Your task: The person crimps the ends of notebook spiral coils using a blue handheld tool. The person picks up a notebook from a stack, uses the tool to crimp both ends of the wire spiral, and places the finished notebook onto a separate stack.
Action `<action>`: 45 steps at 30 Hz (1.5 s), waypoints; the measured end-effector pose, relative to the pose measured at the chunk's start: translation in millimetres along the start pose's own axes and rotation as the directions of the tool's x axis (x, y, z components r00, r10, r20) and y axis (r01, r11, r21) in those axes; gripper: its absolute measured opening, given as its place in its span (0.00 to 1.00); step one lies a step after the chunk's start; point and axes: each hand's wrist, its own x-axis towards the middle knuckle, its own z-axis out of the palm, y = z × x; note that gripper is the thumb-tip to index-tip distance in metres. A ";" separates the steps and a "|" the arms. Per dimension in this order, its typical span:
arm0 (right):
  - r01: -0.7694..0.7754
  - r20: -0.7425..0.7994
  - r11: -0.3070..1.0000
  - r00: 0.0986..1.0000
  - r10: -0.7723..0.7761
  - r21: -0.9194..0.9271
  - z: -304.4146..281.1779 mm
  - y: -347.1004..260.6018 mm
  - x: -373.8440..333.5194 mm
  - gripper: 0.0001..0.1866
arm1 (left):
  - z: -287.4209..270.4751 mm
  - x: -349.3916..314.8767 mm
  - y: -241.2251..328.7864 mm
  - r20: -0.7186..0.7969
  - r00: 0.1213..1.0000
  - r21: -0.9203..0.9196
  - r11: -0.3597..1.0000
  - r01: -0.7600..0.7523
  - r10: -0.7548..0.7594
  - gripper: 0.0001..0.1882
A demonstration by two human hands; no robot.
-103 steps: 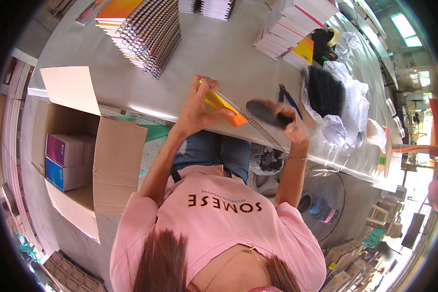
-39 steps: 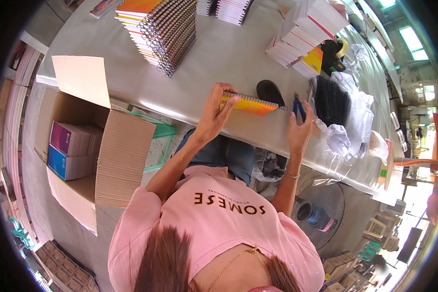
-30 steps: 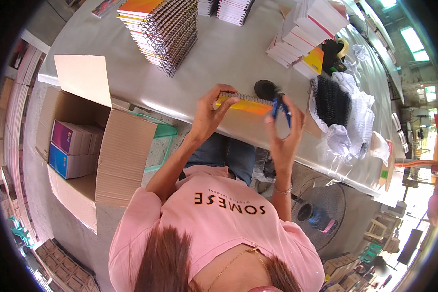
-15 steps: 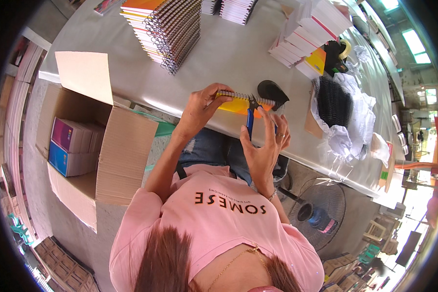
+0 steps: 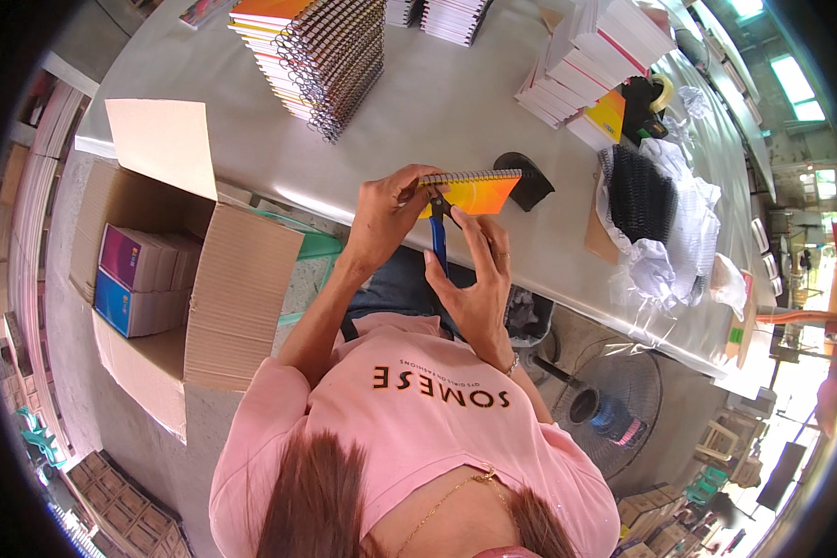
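An orange and yellow notebook (image 5: 482, 195) with a dark wire spiral along its far edge is held up over the table's near edge. My left hand (image 5: 388, 212) grips its left end, fingers closed on the spiral corner. In my right hand (image 5: 475, 279) are pliers (image 5: 439, 237) with blue handles. Their dark jaws meet the spiral's left part, close to my left fingers. The fingers of my right hand are bent around the handles; the jaws' exact bite is too small to tell. Behind the notebook lies a black curved object (image 5: 533, 182).
Spiral notebooks stand in a tall stack (image 5: 330, 70) at the far left. White-paged blocks (image 5: 581, 65) pile up far right, near black wire coils (image 5: 639, 195) on white plastic. An open cardboard box (image 5: 242, 288) of small books is at my left; a fan (image 5: 614, 400) stands lower right.
My right hand and the pliers have moved left along the spiral, from its right part to beside my left fingers. More of the orange cover now shows.
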 end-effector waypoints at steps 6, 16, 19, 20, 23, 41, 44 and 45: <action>0.030 -0.008 1.000 1.000 -0.030 0.002 1.3 -3.0 1.2 0.32 | 1.6 -0.9 -4.4 -0.023 1.000 0.024 1.000 -0.006 0.006 0.13; -0.582 0.470 0.493 0.813 0.343 0.647 -20.6 -15.5 9.5 0.24 | 9.3 -4.7 -10.8 -0.117 0.972 0.202 0.963 -0.177 0.203 0.15; -0.711 0.730 -0.175 0.640 0.241 0.681 -27.8 -0.6 12.5 0.23 | 11.5 -5.8 -9.1 -0.136 0.963 0.210 0.957 -0.202 0.233 0.16; -0.683 0.758 -0.340 0.626 0.182 0.646 -27.2 3.8 12.9 0.23 | 12.5 -6.2 -7.4 -0.142 0.959 0.208 0.954 -0.214 0.246 0.16; -0.694 0.662 0.027 0.697 0.276 0.719 -35.0 -3.9 15.9 0.22 | 16.7 -3.2 -3.7 -0.144 0.968 0.247 0.955 -0.164 0.203 0.13; -0.297 -0.320 0.931 0.921 0.221 -0.214 -54.1 145.6 38.1 0.13 | -139.9 108.9 132.7 -0.585 0.574 0.367 0.818 -0.443 0.573 0.16; -0.230 -0.303 0.947 0.940 0.158 -0.222 -58.5 147.4 46.5 0.11 | -168.3 130.7 95.2 -0.555 0.582 0.547 0.788 -0.282 0.594 0.17; -0.191 -0.298 0.949 0.948 0.113 -0.249 -63.0 150.6 51.0 0.11 | -169.6 131.4 89.0 -0.546 0.570 0.569 0.771 -0.286 0.614 0.17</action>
